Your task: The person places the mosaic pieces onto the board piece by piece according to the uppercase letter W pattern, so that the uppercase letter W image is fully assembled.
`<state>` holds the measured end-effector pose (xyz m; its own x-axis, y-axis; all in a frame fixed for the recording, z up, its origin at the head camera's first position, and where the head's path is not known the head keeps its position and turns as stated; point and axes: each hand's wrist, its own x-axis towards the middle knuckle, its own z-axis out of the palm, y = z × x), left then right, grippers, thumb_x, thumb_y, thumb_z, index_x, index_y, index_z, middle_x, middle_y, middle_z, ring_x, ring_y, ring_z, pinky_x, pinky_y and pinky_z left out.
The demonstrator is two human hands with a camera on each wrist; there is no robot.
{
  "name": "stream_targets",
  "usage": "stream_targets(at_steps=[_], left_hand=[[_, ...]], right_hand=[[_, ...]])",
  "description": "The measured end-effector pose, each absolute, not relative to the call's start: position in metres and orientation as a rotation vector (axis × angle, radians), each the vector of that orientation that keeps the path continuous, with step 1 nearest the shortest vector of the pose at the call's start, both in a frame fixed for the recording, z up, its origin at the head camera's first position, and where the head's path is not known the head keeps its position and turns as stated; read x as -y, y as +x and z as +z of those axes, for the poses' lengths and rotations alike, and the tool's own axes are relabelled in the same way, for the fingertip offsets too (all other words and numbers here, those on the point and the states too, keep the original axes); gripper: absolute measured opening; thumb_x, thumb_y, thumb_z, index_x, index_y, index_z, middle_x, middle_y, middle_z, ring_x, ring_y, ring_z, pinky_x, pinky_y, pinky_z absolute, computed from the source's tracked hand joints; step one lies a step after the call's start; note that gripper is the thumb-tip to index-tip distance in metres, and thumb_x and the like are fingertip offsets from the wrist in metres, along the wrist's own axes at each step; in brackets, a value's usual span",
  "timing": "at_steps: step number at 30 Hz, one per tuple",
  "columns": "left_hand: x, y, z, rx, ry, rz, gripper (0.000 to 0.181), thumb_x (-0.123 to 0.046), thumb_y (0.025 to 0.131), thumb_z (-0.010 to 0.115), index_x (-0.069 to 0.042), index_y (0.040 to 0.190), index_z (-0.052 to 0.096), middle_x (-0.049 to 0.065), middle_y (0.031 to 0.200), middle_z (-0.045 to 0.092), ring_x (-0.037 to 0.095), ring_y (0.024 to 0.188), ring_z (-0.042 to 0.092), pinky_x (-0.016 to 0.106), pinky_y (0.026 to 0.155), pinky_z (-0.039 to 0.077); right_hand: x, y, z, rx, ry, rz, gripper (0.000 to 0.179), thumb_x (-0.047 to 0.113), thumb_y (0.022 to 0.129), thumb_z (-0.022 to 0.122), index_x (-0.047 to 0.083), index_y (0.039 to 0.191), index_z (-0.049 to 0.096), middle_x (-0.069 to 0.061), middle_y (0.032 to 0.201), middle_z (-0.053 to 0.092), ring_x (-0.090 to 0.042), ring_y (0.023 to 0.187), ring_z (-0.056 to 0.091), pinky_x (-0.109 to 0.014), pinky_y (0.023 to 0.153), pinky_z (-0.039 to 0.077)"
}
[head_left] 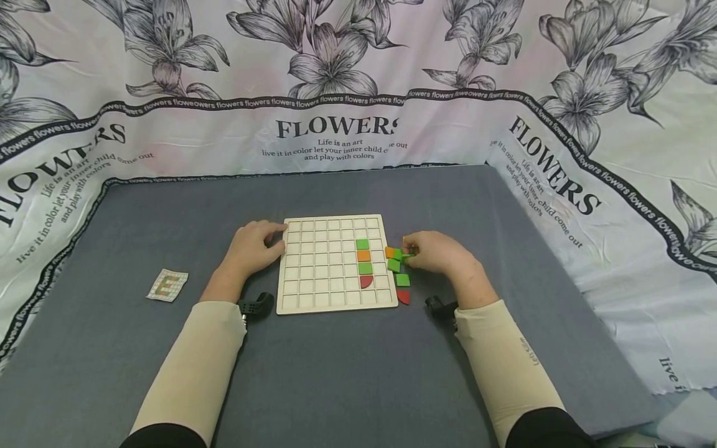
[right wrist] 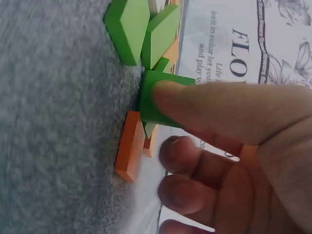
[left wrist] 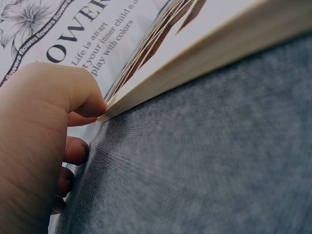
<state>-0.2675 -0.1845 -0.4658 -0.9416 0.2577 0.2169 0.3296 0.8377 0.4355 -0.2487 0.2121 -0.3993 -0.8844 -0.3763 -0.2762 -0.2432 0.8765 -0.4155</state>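
Note:
A pale wooden grid board (head_left: 319, 261) lies on the grey tabletop. One of its columns bears a green square tile (head_left: 362, 244), an orange tile (head_left: 363, 256), another green tile (head_left: 365, 268) and a red quarter-round tile (head_left: 366, 282). My left hand (head_left: 246, 249) touches the board's left edge near the far corner; its thumb and a finger meet the wood in the left wrist view. Between the thumb and finger of my right hand (head_left: 439, 252) is a green square tile (right wrist: 151, 100), pinched just right of the board.
Loose tiles lie along the board's right side: an orange tile (head_left: 389, 252), several green ones including a near one (head_left: 403, 280), and a red quarter-round one (head_left: 403, 297). A small patterned card (head_left: 167, 285) lies at the left. Flower-printed cloth (head_left: 336, 137) borders the table.

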Motion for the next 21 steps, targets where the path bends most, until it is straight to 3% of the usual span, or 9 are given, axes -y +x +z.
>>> stream_targets(at_steps=[4,10,15,21], left_hand=[[0.1841,-0.2675,-0.466,2.868,-0.452,-0.722,0.046,-0.027,0.093,0.057,-0.011,0.135,0.07,0.006,0.079,0.05,0.026,0.078,0.046,0.044,0.077,0.032],[0.1837,-0.2672,-0.4663,2.874,-0.444,-0.709,0.046,-0.027,0.094,0.056,-0.011,0.135,0.07,0.006,0.08,0.05,0.026,0.078,0.045,0.044,0.076,0.032],[0.1835,-0.2666,-0.4649,2.88,-0.441,-0.705,0.046,-0.027,0.094,0.057,-0.011,0.135,0.069,0.007,0.081,0.051,0.027,0.079,0.046,0.044,0.077,0.032],[0.1828,-0.2664,-0.4639,2.896,-0.431,-0.695,0.045,-0.027,0.095,0.058,-0.011,0.136,0.069,0.007,0.082,0.051,0.027,0.08,0.046,0.045,0.077,0.032]], right_hand=[[-0.2145,-0.2519,-0.4016,-2.754,-0.411,-0.576,0.014,0.024,0.097,0.07,0.011,0.091,0.069,-0.001,0.072,0.058,-0.019,0.065,0.053,-0.037,0.066,0.042],[-0.2167,-0.2549,-0.4056,-2.84,-0.332,-0.526,0.026,0.029,0.092,0.077,0.011,0.108,0.07,-0.004,0.086,0.061,-0.021,0.073,0.056,-0.04,0.07,0.044],[-0.2165,-0.2532,-0.4049,-2.806,-0.313,-0.477,0.034,0.031,0.084,0.084,0.011,0.108,0.07,-0.003,0.085,0.063,-0.021,0.073,0.058,-0.041,0.072,0.045],[-0.2144,-0.2523,-0.4026,-2.855,-0.366,-0.384,0.027,0.028,0.084,0.078,0.011,0.105,0.073,-0.001,0.078,0.062,-0.018,0.07,0.058,-0.039,0.07,0.045]])
